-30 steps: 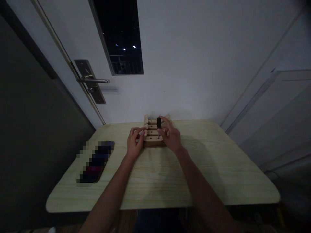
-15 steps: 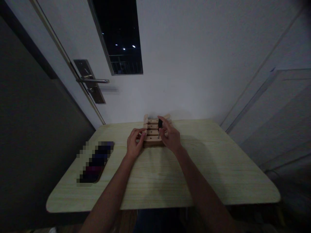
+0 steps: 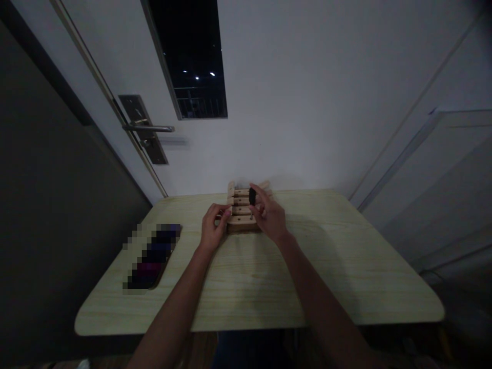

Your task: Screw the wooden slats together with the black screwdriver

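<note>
The right hand (image 3: 272, 219) grips a black-handled tool (image 3: 252, 197), apparently a screwdriver, thumb and finger spread along the handle; it stands nearly upright, probably so that its thin shaft bears straight down on the nearest slat. The left hand (image 3: 213, 228) pinches the slatted wooden frame (image 3: 241, 220) at its 9 o'clock edge, likely to stop it twisting under the tool. That frame lies at 12 o'clock on the pale tabletop (image 3: 238, 297), near the white door (image 3: 307, 102), which may serve as a backstop, though contact is unclear. A pixelated dark slab (image 3: 154, 264), perhaps a phone, rests at 9 o'clock, outside the left forearm, presumably clear of the work. The door handle (image 3: 154, 128) sits at 10 o'clock.
</note>
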### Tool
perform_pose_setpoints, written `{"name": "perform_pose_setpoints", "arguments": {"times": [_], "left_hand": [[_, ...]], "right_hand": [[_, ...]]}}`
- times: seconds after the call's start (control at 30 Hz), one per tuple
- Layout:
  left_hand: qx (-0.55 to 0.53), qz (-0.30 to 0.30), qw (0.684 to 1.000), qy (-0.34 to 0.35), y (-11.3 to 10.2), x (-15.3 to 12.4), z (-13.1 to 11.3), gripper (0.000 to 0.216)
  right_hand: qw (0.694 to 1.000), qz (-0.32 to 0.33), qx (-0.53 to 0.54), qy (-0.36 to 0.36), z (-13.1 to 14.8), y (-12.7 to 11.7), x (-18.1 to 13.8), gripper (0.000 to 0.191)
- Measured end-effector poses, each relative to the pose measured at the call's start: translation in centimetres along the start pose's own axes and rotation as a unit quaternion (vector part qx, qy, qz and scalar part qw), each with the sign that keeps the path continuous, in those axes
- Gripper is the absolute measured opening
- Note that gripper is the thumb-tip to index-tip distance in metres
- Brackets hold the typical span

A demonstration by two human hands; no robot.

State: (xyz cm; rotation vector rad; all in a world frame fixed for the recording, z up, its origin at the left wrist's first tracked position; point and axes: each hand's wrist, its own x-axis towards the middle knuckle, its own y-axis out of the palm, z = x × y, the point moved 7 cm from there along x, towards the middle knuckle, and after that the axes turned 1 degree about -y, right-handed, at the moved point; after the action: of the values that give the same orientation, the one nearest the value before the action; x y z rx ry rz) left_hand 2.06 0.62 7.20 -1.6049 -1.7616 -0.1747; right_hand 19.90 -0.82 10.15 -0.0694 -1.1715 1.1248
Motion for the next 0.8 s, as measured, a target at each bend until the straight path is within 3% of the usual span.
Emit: {"name": "perform_pose_setpoints", "arguments": {"times": [0.3, 0.4, 0.5, 0.8], "left_hand": [[-0.012, 0.014, 1.0, 0.002, 0.1, 0.0, 0.1, 0.028], [-0.015, 0.013, 1.0, 0.007, 0.2, 0.0, 0.1, 0.028], [-0.009, 0.012, 1.0, 0.011, 0.2, 0.0, 0.1, 0.026], [-0.016, 0.016, 1.0, 0.016, 0.3, 0.0, 0.0, 0.026]], "right_hand": [[0.999, -0.02, -0.026, -0.04, 1.2, -1.1, 0.6, 0.043], [0.998, -0.028, 0.044, -0.023, 1.6, -0.9, 0.8, 0.041], [0.99, 0.023, 0.142, -0.009, 2.0, 0.8, 0.8, 0.045], [0.976, 0.05, 0.21, -0.003, 1.7, 2.1, 0.3, 0.043]]}}
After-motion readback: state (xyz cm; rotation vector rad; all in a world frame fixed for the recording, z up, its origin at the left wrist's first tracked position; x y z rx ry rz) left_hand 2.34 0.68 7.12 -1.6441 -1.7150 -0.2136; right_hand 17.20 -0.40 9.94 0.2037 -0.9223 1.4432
